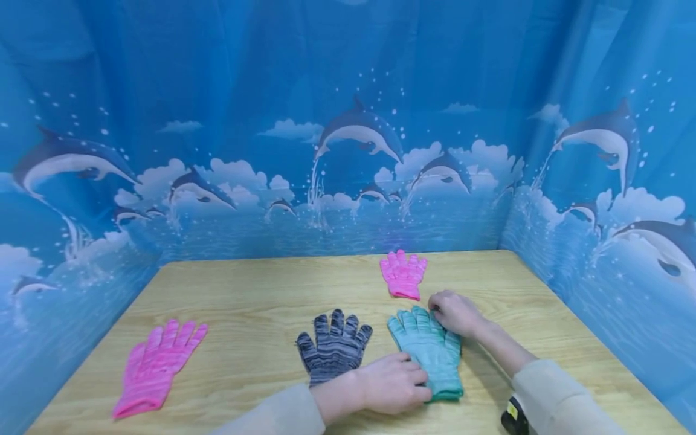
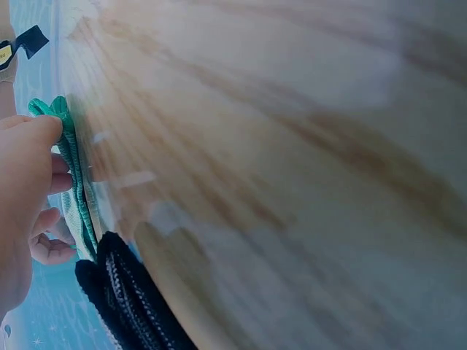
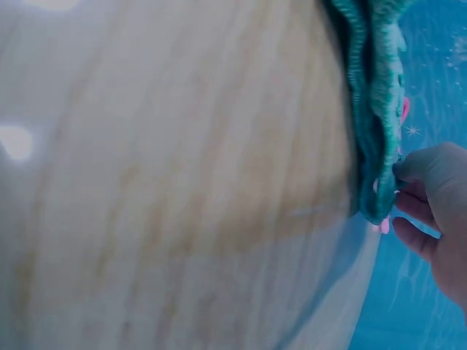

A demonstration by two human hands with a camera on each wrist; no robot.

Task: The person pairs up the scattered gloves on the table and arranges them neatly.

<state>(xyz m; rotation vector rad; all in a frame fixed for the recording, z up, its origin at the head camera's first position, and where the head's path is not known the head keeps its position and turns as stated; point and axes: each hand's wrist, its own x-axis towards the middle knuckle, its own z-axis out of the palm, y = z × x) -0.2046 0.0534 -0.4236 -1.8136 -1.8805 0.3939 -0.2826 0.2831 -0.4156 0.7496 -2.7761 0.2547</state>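
A teal-green knitted glove (image 1: 432,350) lies on the table, its fingers pointing away and its cuff toward me. My left hand (image 1: 396,383) pinches the left edge of its cuff; in the left wrist view the green glove (image 2: 73,157) shows edge-on beside the left hand (image 2: 25,175). At the glove's far right, my right hand (image 1: 455,312) pinches a fingertip. The right wrist view shows the right hand (image 3: 438,200) at the end of the green glove (image 3: 376,131). A black-and-grey glove (image 1: 334,347) lies just left, its cuff partly hidden by my left forearm.
One pink glove (image 1: 157,368) lies at the left of the wooden table (image 1: 244,308); another pink glove (image 1: 403,275) is near the back edge. Blue dolphin-printed curtains (image 1: 244,121) enclose the back and sides. A black strap device (image 1: 513,415) is on the right wrist.
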